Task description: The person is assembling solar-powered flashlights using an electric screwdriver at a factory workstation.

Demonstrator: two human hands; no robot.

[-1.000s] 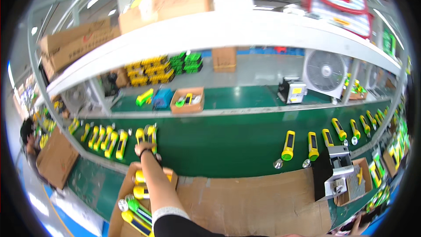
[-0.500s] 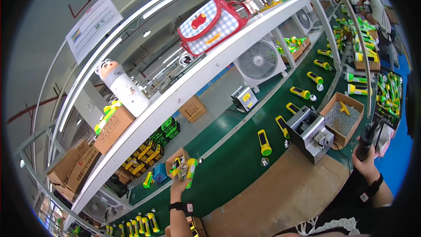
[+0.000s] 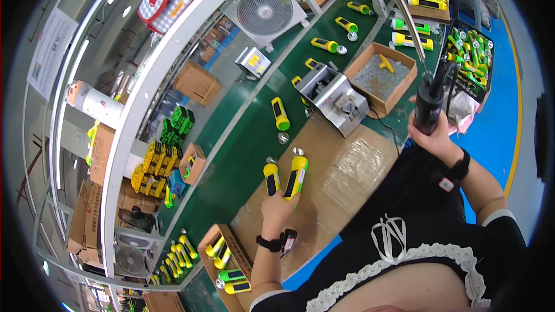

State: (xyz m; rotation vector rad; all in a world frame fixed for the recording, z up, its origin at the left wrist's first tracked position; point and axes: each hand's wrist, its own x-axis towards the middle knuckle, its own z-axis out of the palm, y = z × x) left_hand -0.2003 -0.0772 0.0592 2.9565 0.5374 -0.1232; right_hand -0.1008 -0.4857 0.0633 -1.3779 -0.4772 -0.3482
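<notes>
My left hand point(image 3: 279, 211) is closed round the lower ends of two yellow flashlights with dark panels, one on the left point(image 3: 270, 178) and one on the right point(image 3: 296, 176). Their lamp ends point away from me, over the cardboard sheet point(image 3: 324, 202). How the fingers wrap underneath is hidden. In my right hand point(image 3: 437, 136) is a black electric screwdriver point(image 3: 428, 107), gripped upright with its tip near a hanging metal rod point(image 3: 411, 26). Beyond the left hand, another yellow flashlight point(image 3: 280, 114) lies on the green belt point(image 3: 231, 162).
A grey metal machine point(image 3: 341, 101) stands beside a carton of small screws point(image 3: 399, 92) with a yellow piece on top. Near my left forearm is an open box point(image 3: 211, 237) of flashlights. A black crate point(image 3: 488, 75) of flashlights sits at right. A white shelf beam point(image 3: 124, 110) crosses the left.
My left hand has come back from the belt's far side to above the cardboard, bringing the flashlights. The view has turned rightward and down. The right hand keeps its grip on the screwdriver.
</notes>
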